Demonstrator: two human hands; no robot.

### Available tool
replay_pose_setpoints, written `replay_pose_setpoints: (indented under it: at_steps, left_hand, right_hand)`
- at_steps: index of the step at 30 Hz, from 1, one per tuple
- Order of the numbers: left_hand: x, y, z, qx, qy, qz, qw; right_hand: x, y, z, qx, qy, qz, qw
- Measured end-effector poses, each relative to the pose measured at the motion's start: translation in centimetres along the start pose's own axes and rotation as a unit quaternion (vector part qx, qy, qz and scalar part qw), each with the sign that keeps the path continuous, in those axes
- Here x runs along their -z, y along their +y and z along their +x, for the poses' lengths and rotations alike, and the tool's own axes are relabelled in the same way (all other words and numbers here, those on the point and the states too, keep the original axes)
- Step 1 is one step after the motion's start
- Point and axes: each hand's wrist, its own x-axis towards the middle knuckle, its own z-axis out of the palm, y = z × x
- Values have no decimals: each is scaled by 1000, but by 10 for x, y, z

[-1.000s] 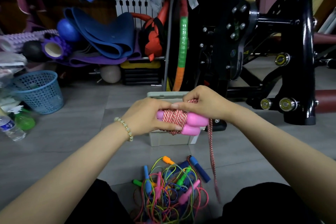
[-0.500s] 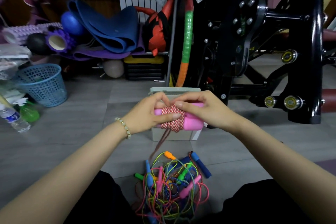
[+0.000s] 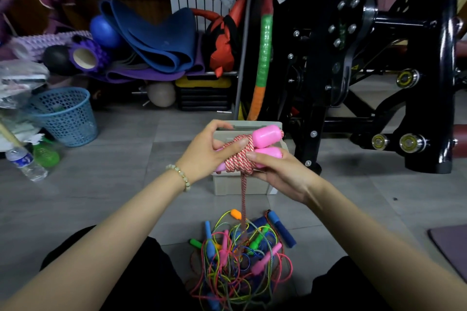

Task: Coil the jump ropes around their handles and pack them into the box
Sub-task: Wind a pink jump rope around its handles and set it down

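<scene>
1. Room-wise, the grey floor [image 3: 113, 171] is bare on the left, between the basket [image 3: 63, 118] and the box [image 3: 227, 184]. The right is tighter: the black machine [image 3: 379, 70] has its foot just beside the box, and the corner of a dark mat [image 3: 449, 247] pokes in at the lower right.
2. The back edge is stacked with rolled mats, foam rollers and balls.
3. The two pink handles [image 3: 266, 135] are held side by side above the box, with the red-white rope [image 3: 240, 159] coiled around their middle.
4. The left hand [image 3: 202, 156] has its fingers curled round the handles' left end, thumb pressed on the coil.
5. The right hand [image 3: 280, 174] is palm-up underneath, fingers wrapped under the lower handle and thumb on top at the coil's edge.
6. The rope's loose tail hangs straight down from the coil into the pile [image 3: 240, 255].
7. The box is beige and sits on the floor. The hands hide most of the inside, so I can't tell what's in it.
8. The pile is a tangle of thin coloured ropes with blue, green, pink and orange handles, on the floor between the knees.
9. The basket is blue mesh with something green inside, hard to make out. A water bottle [image 3: 25, 163] stands near it.
</scene>
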Motion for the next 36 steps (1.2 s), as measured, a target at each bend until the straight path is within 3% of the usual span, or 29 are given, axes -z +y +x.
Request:
replay_pose_setpoints:
  at_steps: [3,8,13,17,20,24,30,32,36]
  left_hand:
    - [0,0,0,-18,-3,77,997]
    - [1,3,-4,-28,-49,62,996]
    - [0,5,-6,17,-31,71,997]
    - [-11,14,-7,-2,33,-5,999]
    - [-12,17,2,-17,100,-28,994]
    - [-8,6,13,-4,125,16,992]
    - [-5,6,15,18,140,176,974]
    - [-2,5,13,30,110,230,966]
    - [-1,7,0,9,8,291,957]
  right_hand:
    - [-1,8,1,-1,52,-5,999]
    - [3,3,1,20,91,-5,996]
    - [2,10,1,3,72,43,996]
    - [2,20,2,-6,14,135,991]
    - [-8,26,3,-21,-5,51,998]
    - [-22,22,2,13,30,-160,987]
    - [-17,-5,4,36,5,-469,882]
    - [-14,-18,4,54,23,-527,848]
    - [-5,-36,5,126,57,-567,812]
